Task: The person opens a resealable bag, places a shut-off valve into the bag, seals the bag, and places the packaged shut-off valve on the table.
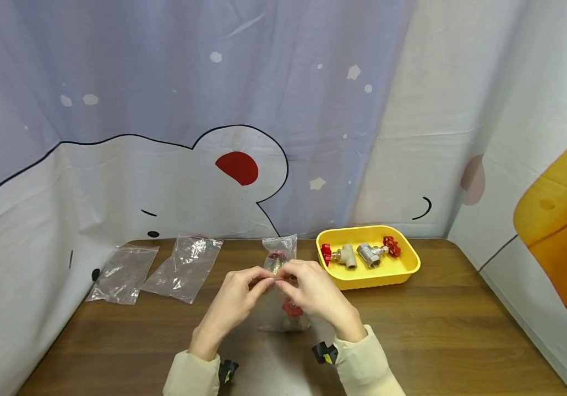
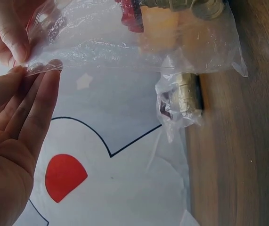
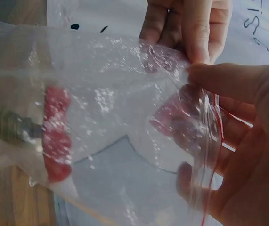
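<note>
A clear zip bag (image 2: 96,47) with a red seal line stands upright between my hands, its mouth at the top. Inside at the bottom sits a valve with a red handwheel (image 3: 57,134). My left hand (image 1: 236,294) pinches the bag's top edge between thumb and fingers. Close beside it, my right hand (image 1: 313,289) pinches the same edge, with its thumb on one side and fingers on the other. Just behind, a second bagged valve (image 2: 186,96) rests on the table, partly hidden by my hands in the head view.
Two flat clear zip bags (image 1: 124,275) (image 1: 189,269) lie at the table's back left. A yellow tray (image 1: 409,268) stands at the back right, holding two valves (image 1: 347,257) (image 1: 370,256) with red handwheels. A printed curtain (image 1: 164,82) hangs behind the wooden table (image 1: 437,330).
</note>
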`<state>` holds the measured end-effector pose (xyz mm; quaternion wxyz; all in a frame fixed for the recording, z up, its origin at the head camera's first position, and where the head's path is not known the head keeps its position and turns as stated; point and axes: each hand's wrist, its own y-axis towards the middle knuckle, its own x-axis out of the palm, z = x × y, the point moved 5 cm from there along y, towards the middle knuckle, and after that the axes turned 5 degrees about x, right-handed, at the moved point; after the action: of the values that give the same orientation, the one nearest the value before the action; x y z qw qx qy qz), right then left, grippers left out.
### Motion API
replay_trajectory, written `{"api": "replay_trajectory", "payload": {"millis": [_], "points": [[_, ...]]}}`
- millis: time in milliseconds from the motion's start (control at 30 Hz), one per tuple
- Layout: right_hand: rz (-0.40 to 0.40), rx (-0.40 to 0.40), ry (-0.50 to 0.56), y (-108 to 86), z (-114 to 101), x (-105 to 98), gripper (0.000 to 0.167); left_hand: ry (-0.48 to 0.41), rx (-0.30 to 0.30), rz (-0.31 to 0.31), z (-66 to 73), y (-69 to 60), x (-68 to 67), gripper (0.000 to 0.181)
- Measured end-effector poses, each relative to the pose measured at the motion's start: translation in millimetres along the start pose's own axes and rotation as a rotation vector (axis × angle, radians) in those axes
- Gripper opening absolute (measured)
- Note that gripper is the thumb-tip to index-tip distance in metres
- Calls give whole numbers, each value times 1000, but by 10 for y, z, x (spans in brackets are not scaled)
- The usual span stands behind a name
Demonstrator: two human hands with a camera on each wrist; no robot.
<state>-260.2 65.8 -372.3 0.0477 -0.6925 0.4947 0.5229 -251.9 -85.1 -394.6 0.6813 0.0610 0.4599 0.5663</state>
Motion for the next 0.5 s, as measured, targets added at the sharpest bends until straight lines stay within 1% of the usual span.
{"api": "replay_trajectory", "payload": {"millis": [267, 500], "points": [[35, -10, -38, -2, -18, 10, 6, -7, -20, -9, -38, 0, -2, 4], [-10, 30, 7, -5, 31, -4, 7, -29, -41, -7, -62, -7, -10, 5]]}}
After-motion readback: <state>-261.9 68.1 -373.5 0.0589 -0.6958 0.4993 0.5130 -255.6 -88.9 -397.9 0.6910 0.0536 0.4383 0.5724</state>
